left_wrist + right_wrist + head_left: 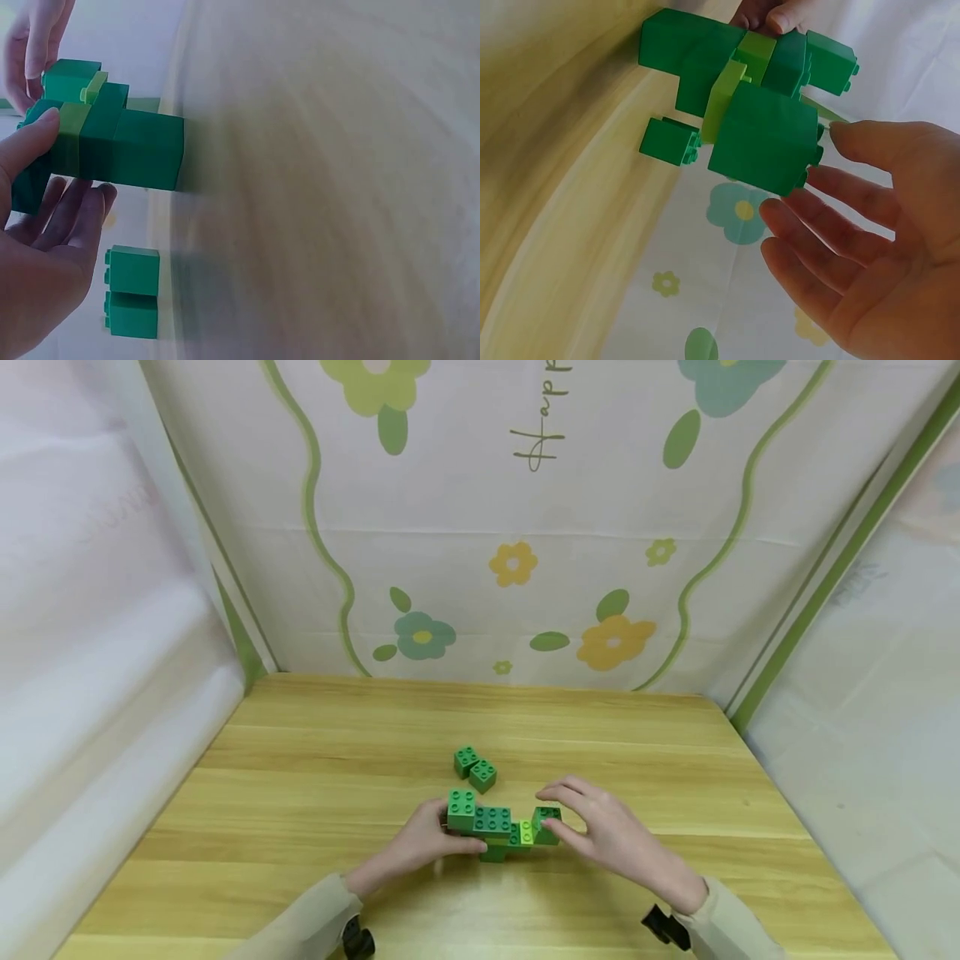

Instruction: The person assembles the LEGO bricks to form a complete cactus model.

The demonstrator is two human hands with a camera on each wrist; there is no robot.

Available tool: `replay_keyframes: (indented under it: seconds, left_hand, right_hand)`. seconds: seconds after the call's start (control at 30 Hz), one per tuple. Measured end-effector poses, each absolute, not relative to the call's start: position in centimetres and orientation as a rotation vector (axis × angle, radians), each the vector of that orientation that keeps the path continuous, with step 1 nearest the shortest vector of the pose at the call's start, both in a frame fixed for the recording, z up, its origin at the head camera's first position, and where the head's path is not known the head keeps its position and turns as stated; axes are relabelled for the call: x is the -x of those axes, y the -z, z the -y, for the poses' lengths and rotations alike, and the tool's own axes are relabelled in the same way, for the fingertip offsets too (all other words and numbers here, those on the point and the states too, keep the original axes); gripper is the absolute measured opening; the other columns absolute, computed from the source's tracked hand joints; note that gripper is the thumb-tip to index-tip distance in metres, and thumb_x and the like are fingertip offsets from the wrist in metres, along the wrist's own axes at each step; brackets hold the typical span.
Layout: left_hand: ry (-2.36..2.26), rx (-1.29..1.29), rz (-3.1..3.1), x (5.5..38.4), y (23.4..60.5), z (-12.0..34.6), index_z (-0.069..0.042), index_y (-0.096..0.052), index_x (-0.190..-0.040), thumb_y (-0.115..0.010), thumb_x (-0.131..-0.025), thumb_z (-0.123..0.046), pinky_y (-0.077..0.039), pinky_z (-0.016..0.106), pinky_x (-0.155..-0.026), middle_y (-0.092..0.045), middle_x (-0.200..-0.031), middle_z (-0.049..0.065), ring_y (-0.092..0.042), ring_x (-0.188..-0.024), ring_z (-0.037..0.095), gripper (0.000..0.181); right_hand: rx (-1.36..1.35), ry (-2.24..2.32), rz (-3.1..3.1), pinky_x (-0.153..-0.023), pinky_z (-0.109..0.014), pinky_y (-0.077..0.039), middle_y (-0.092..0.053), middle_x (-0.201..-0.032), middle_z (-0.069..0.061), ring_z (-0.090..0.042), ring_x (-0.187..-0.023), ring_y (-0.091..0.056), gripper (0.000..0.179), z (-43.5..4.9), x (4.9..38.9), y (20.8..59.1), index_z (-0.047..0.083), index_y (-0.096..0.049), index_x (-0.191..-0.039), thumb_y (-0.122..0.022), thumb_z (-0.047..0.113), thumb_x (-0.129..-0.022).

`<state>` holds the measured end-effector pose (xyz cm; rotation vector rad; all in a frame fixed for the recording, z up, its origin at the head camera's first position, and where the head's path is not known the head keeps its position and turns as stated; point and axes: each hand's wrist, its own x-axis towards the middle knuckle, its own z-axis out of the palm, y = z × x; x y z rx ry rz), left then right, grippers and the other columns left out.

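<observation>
A model of joined toy building bricks [492, 821], in several greens, stands on the table. My left hand [426, 842] grips its left part, with the thumb across the near side and the fingers behind. A bright green brick [461, 808] rises at that end. At the other end, beyond a thin lime brick [527, 832], sits a green brick [763, 135] with its studs facing my right hand [615, 835]. That hand's fingers are spread and gently bent around this end brick, fingertips right by the studs, pinching nothing.
Two loose green bricks [483, 775] lie side by side just behind the model on the wooden table [360, 727]. A white cloth [450, 527] with printed flowers hangs at the table's back edge, and pale sheets flank both sides.
</observation>
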<state>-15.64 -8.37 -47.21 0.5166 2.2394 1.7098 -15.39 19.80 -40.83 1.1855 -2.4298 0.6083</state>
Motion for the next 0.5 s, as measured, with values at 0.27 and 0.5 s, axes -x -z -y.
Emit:
replay_keyframes:
  seconds: [0.27,0.5]
  left_hand:
    - [-1.75,-0.523,-2.214,15.6,47.1,8.6,-0.009,-0.064,-0.124,-0.084,-0.079,-0.021,-0.055,0.02,-0.088,-0.07,-0.121,0.012,-0.068,-0.106,0.019,0.051]
    - [-1.791,-0.498,-2.16,15.5,47.0,8.8,-0.007,-0.063,-0.124,-0.084,-0.079,-0.019,-0.056,0.018,-0.086,-0.069,-0.121,0.014,-0.068,-0.104,0.017,0.051]
  right_hand:
    - [-1.209,-0.624,2.392,-0.077,-0.025,-0.061,-0.071,-0.105,-0.003,-0.014,-0.092,-0.07,0.031,-20.2,17.5,40.1,0.008,-0.068,-0.112,-0.079,0.011,-0.082]
    - [-1.196,-0.59,2.41,-0.072,-0.023,-0.059,-0.071,-0.1,0.0,-0.01,-0.088,-0.068,0.028,-20.2,19.5,40.0,0.009,-0.069,-0.11,-0.078,0.011,-0.083]
